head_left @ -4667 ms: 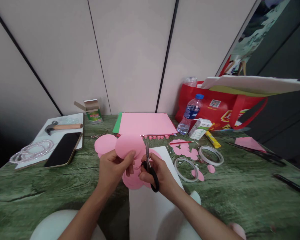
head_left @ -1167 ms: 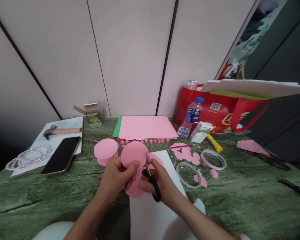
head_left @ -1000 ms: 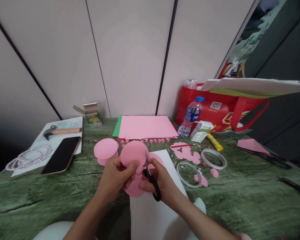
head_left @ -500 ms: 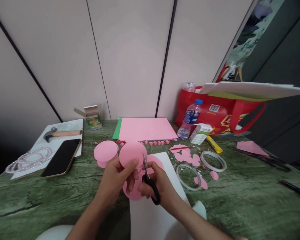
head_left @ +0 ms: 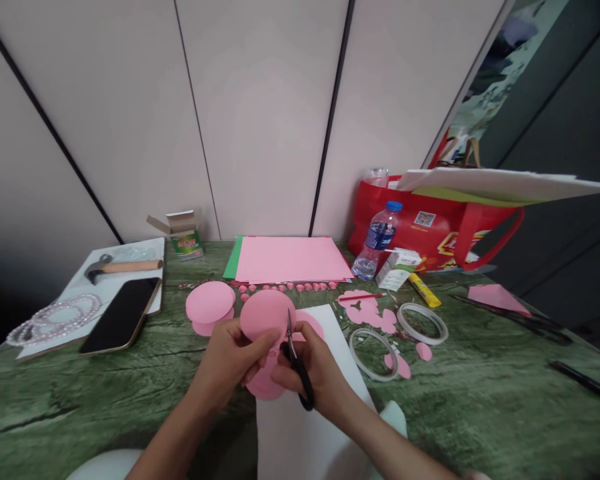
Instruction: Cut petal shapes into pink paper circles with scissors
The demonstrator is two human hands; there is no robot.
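Between the thumb and fingers of my left hand (head_left: 233, 357) is a pink paper circle (head_left: 265, 313), held up facing me. My right hand (head_left: 320, 363) grips black-handled scissors (head_left: 297, 373), their blades pointing up along the circle's right edge. Whether the blades are apart is hard to make out. Beneath my hands, more pink circles (head_left: 265, 385) lie partly hidden, over a white sheet (head_left: 307, 433). To the left stands a stack of pink circles (head_left: 210, 303).
Pink paper sheets (head_left: 293, 257) lie at the back. Rightward are tape rolls (head_left: 423, 325), pink scraps (head_left: 367, 310), a red pencil (head_left: 363, 297), a bottle (head_left: 377, 240) and a red bag (head_left: 415, 227). Leftward are a phone (head_left: 123, 313), a hammer (head_left: 125, 267) and beads (head_left: 55, 319).
The held circle has come slightly lower, and the scissors have shifted a little left with my right hand. Both hands keep their hold. The whole view has moved slightly.
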